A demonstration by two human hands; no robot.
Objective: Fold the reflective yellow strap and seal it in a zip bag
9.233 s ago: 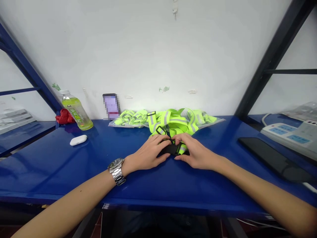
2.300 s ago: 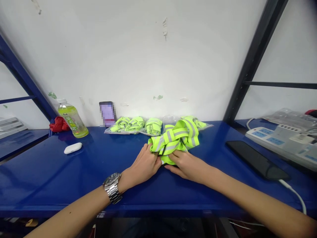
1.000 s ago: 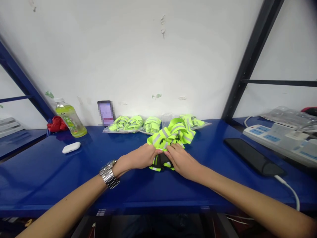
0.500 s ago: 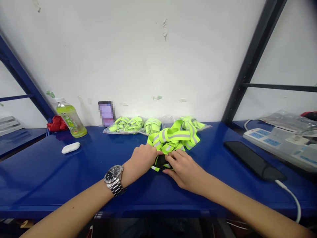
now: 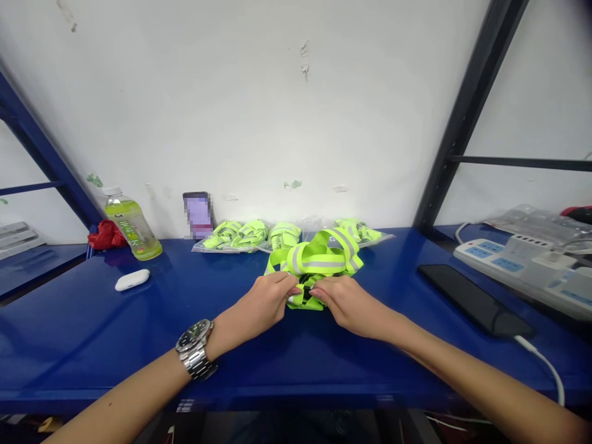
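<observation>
I have both hands, left (image 5: 263, 302) and right (image 5: 349, 300), pinched shut on the reflective strap bundle (image 5: 317, 262), mid-fold; next I judge it needs tighter compacting.

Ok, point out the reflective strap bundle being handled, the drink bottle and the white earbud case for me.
reflective strap bundle (image 5: 319, 260), head view, on the yellow band at the top of the loop.
drink bottle (image 5: 131, 223), head view, on the label at mid-body.
white earbud case (image 5: 132, 279), head view, on the middle of its shell.
</observation>
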